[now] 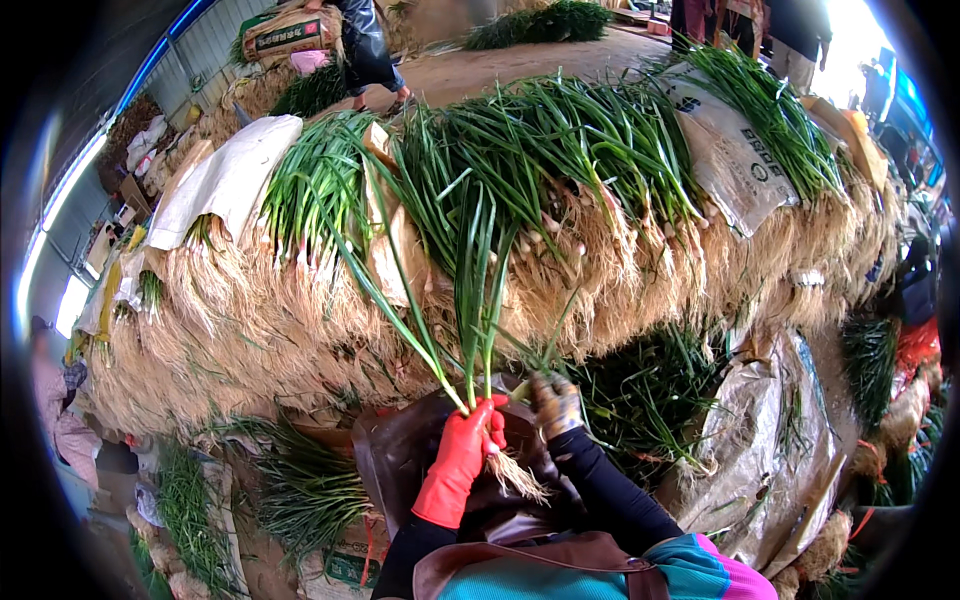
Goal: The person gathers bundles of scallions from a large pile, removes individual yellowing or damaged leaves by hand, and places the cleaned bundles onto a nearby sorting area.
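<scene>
My left hand (465, 450), in a red rubber glove, is closed around a few green onions (475, 290). Their long green leaves rise up and fan out, and their pale roots (515, 475) hang below the fist. Just to its right is my right hand (555, 402), in a dirty, patterned work glove. Its fingers are curled in on a thin green onion leaf (545, 350) that sticks up from them. A brown apron (385, 450) spreads beneath both hands.
Ahead runs a long, high pile of green onions (540, 150), roots (300, 310) toward me, partly covered by white sacks (225, 185). Loose leaves (650, 390) and plastic sheeting (760, 440) lie at right. Bundles (305, 480) lie at left. People (368, 45) stand beyond the pile.
</scene>
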Demonstrator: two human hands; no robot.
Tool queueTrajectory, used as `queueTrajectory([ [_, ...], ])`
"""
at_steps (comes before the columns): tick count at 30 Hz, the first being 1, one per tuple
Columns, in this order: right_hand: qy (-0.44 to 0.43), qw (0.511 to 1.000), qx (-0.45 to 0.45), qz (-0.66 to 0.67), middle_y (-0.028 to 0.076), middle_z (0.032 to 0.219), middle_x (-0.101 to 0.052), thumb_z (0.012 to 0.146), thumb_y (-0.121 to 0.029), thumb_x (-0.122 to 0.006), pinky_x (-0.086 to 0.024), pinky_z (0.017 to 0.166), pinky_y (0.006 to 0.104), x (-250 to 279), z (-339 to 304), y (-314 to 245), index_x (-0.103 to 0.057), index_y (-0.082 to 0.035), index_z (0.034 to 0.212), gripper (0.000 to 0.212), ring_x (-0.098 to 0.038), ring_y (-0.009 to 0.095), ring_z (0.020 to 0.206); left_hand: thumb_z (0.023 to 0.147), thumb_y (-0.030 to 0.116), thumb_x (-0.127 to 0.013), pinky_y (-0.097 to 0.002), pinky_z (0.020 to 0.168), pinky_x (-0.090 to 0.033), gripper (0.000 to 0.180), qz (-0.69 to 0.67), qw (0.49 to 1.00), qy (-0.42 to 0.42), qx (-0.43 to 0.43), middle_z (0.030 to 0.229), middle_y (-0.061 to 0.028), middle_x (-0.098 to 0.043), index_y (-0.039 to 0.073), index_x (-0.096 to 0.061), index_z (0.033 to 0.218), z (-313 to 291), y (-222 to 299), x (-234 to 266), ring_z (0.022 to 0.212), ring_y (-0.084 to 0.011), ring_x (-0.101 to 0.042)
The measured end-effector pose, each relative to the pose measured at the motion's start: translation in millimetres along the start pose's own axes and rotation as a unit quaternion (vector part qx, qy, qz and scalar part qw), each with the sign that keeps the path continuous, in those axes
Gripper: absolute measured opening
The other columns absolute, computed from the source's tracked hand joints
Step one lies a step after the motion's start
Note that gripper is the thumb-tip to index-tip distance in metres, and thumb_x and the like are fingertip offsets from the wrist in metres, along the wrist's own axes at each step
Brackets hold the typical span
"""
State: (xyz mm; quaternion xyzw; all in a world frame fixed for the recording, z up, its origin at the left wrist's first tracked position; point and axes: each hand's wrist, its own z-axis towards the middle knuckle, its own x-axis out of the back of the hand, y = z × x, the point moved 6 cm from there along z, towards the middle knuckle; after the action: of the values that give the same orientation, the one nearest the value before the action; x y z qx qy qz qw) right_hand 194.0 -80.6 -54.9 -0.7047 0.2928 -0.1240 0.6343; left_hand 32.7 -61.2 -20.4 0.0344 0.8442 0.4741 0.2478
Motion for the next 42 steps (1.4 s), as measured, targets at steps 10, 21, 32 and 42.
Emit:
queueTrajectory([
  [10,-0.148,0.976,0.053,-0.153,0.014,0.083,-0.065,0.078,-0.032,-0.067,-0.049,0.066,0.0321,-54,19,-41,-0.057,0.005,0.107,0.048,-0.061,0.017,0.07,0.09,0.021,-0.052,-0.0216,0.038,-0.036,0.017,0.121,0.991,0.062,-0.014,0.061,-0.0013,-0.055,0.009,-0.063,0.096,-9,-6,-8,0.045,-0.0092,-0.05],
  [21,-0.106,0.986,-0.056,0.115,0.003,0.086,-0.062,0.085,-0.014,-0.059,-0.047,0.06,0.0249,19,-6,18,-0.062,-0.004,0.101,0.019,-0.055,0.011,0.068,0.091,0.023,-0.048,-0.0216,0.039,-0.036,0.027,0.068,0.997,0.045,0.003,0.067,-0.0032,-0.055,0.001,-0.058,0.103,-8,3,1,0.044,-0.0112,-0.05],
  [32,-0.078,0.753,0.236,-0.609,0.011,0.083,-0.062,0.084,-0.04,-0.054,-0.046,0.073,0.0406,37,8,-85,-0.057,-0.012,0.099,0.032,-0.061,0.028,0.083,0.096,0.029,-0.036,-0.0214,0.035,-0.03,0.044,-0.377,0.858,-0.27,-0.22,0.058,0.0002,-0.044,0.004,-0.032,0.132,-128,153,-45,0.036,-0.0055,-0.036],
  [42,-0.038,0.768,0.274,-0.578,0.011,0.064,-0.06,0.081,-0.027,-0.051,-0.047,0.047,0.0374,-80,66,-141,-0.058,-0.011,0.07,0.02,-0.06,0.026,0.055,0.092,0.027,-0.045,-0.037,0.084,-0.046,0.027,-0.195,0.975,-0.092,-0.056,0.117,-0.0197,-0.054,0.003,-0.057,0.089,6,90,-17,0.108,-0.0301,-0.054],
])
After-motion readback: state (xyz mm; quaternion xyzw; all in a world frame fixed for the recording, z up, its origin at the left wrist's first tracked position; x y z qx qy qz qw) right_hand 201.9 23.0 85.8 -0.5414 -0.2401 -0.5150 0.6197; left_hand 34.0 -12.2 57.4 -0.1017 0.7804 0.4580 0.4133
